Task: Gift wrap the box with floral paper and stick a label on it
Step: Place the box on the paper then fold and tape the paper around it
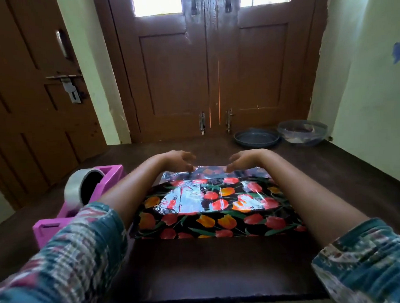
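A box (217,209) covered in glossy black paper with red and orange tulips lies on the dark table (221,264), in the middle. A flap of the floral paper (209,172) sticks out flat behind the box's far edge. My left hand (180,162) and my right hand (244,160) reach over the box from both sides. Their curled fingertips touch the far flap near its middle. Whether the fingers pinch the paper is blurred. No label is in view.
A pink tape dispenser (82,198) with a roll of clear tape stands left of the box, close to my left forearm. A dark plate (256,138) and a clear bowl (302,132) sit at the table's far right, before brown double doors.
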The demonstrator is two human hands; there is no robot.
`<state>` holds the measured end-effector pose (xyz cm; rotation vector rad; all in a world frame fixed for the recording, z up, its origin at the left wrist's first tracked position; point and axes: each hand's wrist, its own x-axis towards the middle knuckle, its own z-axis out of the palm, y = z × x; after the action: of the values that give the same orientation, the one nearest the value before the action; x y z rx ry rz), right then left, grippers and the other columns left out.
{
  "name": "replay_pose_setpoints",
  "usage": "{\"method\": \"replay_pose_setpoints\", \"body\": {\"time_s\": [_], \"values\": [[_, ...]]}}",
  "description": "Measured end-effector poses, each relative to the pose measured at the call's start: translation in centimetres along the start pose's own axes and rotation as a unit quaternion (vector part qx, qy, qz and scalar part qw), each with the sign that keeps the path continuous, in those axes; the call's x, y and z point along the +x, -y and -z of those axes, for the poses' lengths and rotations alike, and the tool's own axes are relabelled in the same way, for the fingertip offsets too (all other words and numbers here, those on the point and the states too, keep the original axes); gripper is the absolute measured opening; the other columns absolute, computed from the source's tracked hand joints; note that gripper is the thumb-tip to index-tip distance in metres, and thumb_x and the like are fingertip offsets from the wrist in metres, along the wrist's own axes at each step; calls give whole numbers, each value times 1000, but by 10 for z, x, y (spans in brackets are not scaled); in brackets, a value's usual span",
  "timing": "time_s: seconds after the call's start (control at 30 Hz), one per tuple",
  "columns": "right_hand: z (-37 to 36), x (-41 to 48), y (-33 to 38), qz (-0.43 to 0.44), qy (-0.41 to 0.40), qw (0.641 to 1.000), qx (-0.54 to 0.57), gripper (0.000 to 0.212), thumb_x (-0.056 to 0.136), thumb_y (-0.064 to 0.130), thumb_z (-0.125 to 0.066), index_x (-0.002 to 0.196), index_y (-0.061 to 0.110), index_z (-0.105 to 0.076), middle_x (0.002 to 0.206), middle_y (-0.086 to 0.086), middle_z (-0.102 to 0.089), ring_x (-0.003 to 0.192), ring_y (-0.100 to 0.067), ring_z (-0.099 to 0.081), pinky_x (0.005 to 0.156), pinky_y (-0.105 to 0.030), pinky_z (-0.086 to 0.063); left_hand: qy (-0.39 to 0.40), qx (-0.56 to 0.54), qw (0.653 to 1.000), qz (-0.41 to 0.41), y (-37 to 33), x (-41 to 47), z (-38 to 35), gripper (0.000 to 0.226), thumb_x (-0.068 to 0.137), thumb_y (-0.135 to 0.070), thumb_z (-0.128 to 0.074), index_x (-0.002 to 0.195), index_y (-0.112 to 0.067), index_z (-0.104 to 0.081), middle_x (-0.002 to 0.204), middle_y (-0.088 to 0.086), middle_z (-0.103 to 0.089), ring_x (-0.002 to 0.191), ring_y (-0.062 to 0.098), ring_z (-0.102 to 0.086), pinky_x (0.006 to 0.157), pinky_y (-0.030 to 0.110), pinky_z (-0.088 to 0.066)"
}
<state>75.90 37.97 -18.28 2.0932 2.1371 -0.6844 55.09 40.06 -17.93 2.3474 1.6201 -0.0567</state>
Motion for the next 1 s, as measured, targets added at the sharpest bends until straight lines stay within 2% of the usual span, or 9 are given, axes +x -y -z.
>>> {"method": "replay_pose_setpoints", "body": {"time_s": [0.07, 0.13, 0.2, 0.27, 0.4, 0.63, 0.77, 0.83, 1.0], "values": [[0, 7, 1, -10, 26, 999, -24, 59, 92, 44, -49, 138, 8, -39, 127, -11, -54, 116, -28, -52, 99, -41, -42, 7, 35, 999, -3, -3, 12, 0, 54, 95, -25, -51, 145, -18, -33, 149, 5, -36, 133, 23, -38, 108, 30, -28], [0, 13, 1, -13, 41, 998, -38, 57, 93, 42, -48, 136, 5, -40, 104, -12, -59, 83, -26, -60, 69, -32, -53, 21, 62, 998, -7, -6, 23, 2, 54, 97, -25, -48, 146, -16, -30, 151, 5, -33, 135, 24, -36, 107, 29, -27], [-1, 18, 1, -21, 43, 997, -53, 57, 94, 41, -47, 137, 4, -39, 101, -13, -56, 63, -20, -53, 49, -25, -45, 55, 79, 995, -6, -4, 32, 3, 56, 96, -27, -49, 147, -14, -28, 152, 5, -30, 135, 24, -36, 108, 30, -27], [-2, 22, 1, -24, 43, 997, -61, 58, 91, 41, -52, 137, 6, -41, 108, -13, -57, 68, -20, -56, 54, -26, -48, 98, 76, 992, -3, -1, 36, 0, 53, 94, -31, -52, 141, -14, -36, 149, 8, -36, 129, 28, -43, 107, 37, -34], [0, 26, -7, -22, 9, 999, -44, 58, 81, 40, -67, 127, 8, -53, 125, -12, -59, 109, -29, -60, 94, -41, -48, 40, 63, 997, 7, 4, 38, -6, 66, 86, -36, -64, 142, -12, -38, 145, 7, -41, 129, 26, -42, 104, 30, -33], [0, 23, -18, -20, -42, 999, -15, 43, 81, 35, -68, 114, 8, -63, 102, -11, -68, 78, -22, -61, 77, -32, -50, -8, 80, 997, 20, 10, 31, 1, 44, 81, -24, -71, 120, -6, -59, 121, 11, -60, 109, 28, -56, 76, 25, -41], [-2, 20, -17, -12, -37, 998, 40, 66, 82, 31, -67, 138, 13, -36, 133, -7, -49, 99, -24, -59, 77, -32, -49, -49, 55, 997, 4, 10, 24, 4, 23, 85, -14, -63, 106, -5, -65, 108, 13, -64, 90, 24, -55, 60, 25, -34], [-3, 19, -15, 0, -16, 998, 53, 72, 83, 28, -66, 143, 17, -27, 135, -8, -46, 103, -25, -59, 79, -32, -50, -51, 13, 999, -7, 12, 20, 9, 20, 85, -8, -60, 104, -7, -67, 101, 11, -63, 85, 20, -52, 60, 24, -37], [8, 11, -17, 37, -94, 994, 45, 38, 81, 19, -67, 116, 14, -54, 109, -7, -58, 83, -19, -58, 58, -25, -46, -63, -64, 995, -31, 26, 10, 20, 17, 84, -11, -66, 76, -25, -60, 87, 2, -61, 83, 19, -56, 71, 29, -42]]}}
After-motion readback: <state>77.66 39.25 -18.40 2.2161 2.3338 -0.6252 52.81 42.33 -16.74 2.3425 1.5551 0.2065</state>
